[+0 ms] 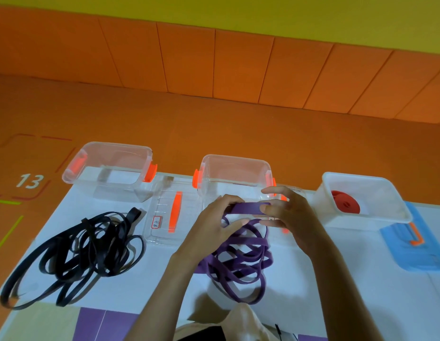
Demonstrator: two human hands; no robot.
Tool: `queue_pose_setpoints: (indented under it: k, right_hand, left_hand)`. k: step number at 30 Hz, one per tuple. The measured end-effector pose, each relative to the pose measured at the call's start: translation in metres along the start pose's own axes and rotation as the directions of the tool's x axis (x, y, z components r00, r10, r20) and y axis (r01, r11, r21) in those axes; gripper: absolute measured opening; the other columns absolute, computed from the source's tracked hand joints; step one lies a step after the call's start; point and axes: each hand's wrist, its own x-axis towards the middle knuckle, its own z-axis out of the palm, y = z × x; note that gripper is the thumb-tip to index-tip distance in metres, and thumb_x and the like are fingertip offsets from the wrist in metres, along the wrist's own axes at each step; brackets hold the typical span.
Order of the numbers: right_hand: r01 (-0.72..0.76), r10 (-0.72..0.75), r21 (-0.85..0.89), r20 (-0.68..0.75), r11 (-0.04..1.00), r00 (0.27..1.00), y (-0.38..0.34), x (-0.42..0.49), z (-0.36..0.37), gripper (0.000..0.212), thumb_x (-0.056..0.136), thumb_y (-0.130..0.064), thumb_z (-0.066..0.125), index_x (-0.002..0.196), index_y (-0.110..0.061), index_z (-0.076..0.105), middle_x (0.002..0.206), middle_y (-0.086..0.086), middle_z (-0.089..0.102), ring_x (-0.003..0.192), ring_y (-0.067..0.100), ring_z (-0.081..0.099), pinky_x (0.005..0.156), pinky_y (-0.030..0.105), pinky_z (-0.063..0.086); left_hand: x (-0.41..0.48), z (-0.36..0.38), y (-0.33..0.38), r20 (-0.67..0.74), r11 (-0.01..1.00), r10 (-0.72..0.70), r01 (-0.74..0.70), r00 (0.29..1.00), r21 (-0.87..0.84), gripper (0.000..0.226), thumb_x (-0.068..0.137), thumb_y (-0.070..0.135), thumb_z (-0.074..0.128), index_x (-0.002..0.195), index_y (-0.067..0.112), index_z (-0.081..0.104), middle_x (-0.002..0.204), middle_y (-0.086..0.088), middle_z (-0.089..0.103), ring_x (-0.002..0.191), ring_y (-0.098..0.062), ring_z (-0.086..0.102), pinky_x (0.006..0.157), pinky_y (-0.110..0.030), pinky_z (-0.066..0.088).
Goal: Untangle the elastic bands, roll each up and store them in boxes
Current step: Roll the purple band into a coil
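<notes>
A purple elastic band (pixel 241 264) lies in a loose tangle on the white table, right below my hands. My left hand (pixel 214 225) and my right hand (pixel 285 212) both pinch one flat end of it, stretched level between them in front of the middle clear box (pixel 235 161). A black elastic band (pixel 83 252) lies tangled at the left. A red band (pixel 345 201) sits rolled up inside the white box (pixel 376 212) at the right. The left clear box (pixel 108 147) with orange clips holds nothing.
A clear lid (pixel 162 217) with an orange handle lies between the two clear boxes. A blue lid (pixel 415 249) lies under and in front of the white box. The white table (pixel 361 279) stands on orange floor; purple mat shows at the near edge.
</notes>
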Motion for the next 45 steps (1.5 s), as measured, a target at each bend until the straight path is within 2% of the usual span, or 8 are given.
queue_pose_setpoints:
  k: [6, 13, 20, 26, 32, 36, 40, 45]
  right_hand:
    - [-0.054, 0.060, -0.039, 0.148, 0.998, 0.987, -0.007, -0.005, -0.006, 0.037, 0.094, -0.003, 0.074, 0.107, -0.038, 0.077, 0.102, -0.019, 0.080, 0.091, -0.003, 0.075, 0.070, 0.011, 0.057]
    - [-0.095, 0.051, 0.227, 0.189, 0.969, 0.981, 0.000, -0.006, -0.006, 0.050, 0.078, -0.026, 0.089, 0.125, -0.022, 0.074, 0.118, 0.021, 0.074, 0.112, 0.035, 0.074, 0.085, 0.032, 0.063]
    - [-0.258, 0.118, 0.477, 0.304, 0.840, 0.945, 0.004, -0.004, -0.005, 0.024, 0.087, -0.010, 0.077, 0.110, -0.018, 0.079, 0.110, 0.019, 0.076, 0.106, 0.029, 0.076, 0.084, 0.026, 0.062]
    - [-0.278, 0.150, 0.393, 0.326, 0.877, 0.933, 0.002, -0.005, -0.006, 0.025, 0.091, -0.014, 0.077, 0.114, -0.005, 0.078, 0.127, 0.025, 0.071, 0.115, 0.033, 0.073, 0.085, 0.027, 0.062]
    - [-0.338, 0.230, 0.437, 0.281, 0.833, 0.932, 0.002, -0.008, -0.006, 0.026, 0.088, -0.004, 0.079, 0.113, -0.009, 0.080, 0.124, 0.022, 0.073, 0.111, 0.033, 0.075, 0.081, 0.029, 0.064]
    - [-0.422, 0.294, 0.440, 0.329, 0.793, 0.897, 0.010, -0.012, 0.002, 0.052, 0.091, -0.015, 0.072, 0.140, -0.004, 0.059, 0.139, 0.019, 0.065, 0.126, 0.031, 0.067, 0.098, 0.035, 0.059]
    - [-0.432, 0.299, 0.566, 0.316, 0.703, 0.901, 0.019, -0.015, 0.015, 0.043, 0.104, -0.007, 0.053, 0.145, 0.006, 0.051, 0.150, 0.022, 0.056, 0.143, 0.030, 0.052, 0.112, 0.033, 0.051]
    - [-0.435, 0.266, 0.676, 0.345, 0.595, 0.900, 0.020, -0.016, 0.015, 0.051, 0.101, -0.009, 0.053, 0.147, 0.007, 0.039, 0.138, 0.022, 0.042, 0.151, 0.028, 0.034, 0.123, 0.034, 0.035]
  left_hand:
    - [-0.003, -0.002, 0.004, -0.111, 0.996, 0.056, -0.063, 0.992, -0.061, 0.027, 0.089, 0.043, 0.079, 0.113, 0.044, 0.066, 0.112, 0.025, 0.071, 0.109, -0.002, 0.069, 0.090, -0.008, 0.050]
    - [-0.007, -0.004, 0.010, -0.217, 0.989, 0.115, -0.133, 0.969, -0.068, 0.029, 0.086, 0.044, 0.086, 0.111, 0.039, 0.074, 0.111, 0.026, 0.074, 0.108, -0.004, 0.072, 0.092, -0.014, 0.054]
    - [-0.008, -0.003, 0.024, -0.237, 0.949, -0.016, -0.060, 0.971, -0.308, 0.035, 0.081, 0.042, 0.090, 0.114, 0.044, 0.077, 0.111, 0.017, 0.079, 0.107, -0.009, 0.076, 0.093, -0.018, 0.057]
    - [-0.007, -0.006, 0.024, -0.198, 0.953, 0.011, -0.070, 0.980, -0.295, 0.026, 0.086, 0.020, 0.087, 0.105, 0.036, 0.080, 0.114, 0.013, 0.079, 0.114, -0.014, 0.073, 0.097, -0.020, 0.056]
    - [-0.006, -0.006, 0.027, -0.182, 0.930, -0.015, -0.053, 0.983, -0.365, 0.019, 0.082, 0.026, 0.088, 0.098, 0.034, 0.081, 0.110, 0.009, 0.080, 0.112, -0.016, 0.074, 0.097, -0.021, 0.056]
    - [-0.007, 0.002, 0.030, -0.215, 0.918, -0.011, -0.076, 0.977, -0.390, 0.022, 0.082, 0.021, 0.089, 0.100, 0.032, 0.081, 0.109, 0.008, 0.080, 0.111, -0.016, 0.074, 0.096, -0.020, 0.056]
    - [-0.004, 0.009, 0.033, -0.291, 0.935, 0.042, -0.140, 0.956, -0.326, 0.022, 0.083, 0.018, 0.090, 0.103, 0.025, 0.082, 0.111, 0.008, 0.077, 0.111, -0.020, 0.073, 0.093, -0.024, 0.059]
    - [-0.009, 0.011, 0.030, -0.249, 0.932, -0.007, -0.085, 0.968, -0.353, 0.023, 0.084, 0.021, 0.090, 0.098, 0.035, 0.079, 0.106, 0.011, 0.079, 0.108, -0.014, 0.075, 0.092, -0.018, 0.056]
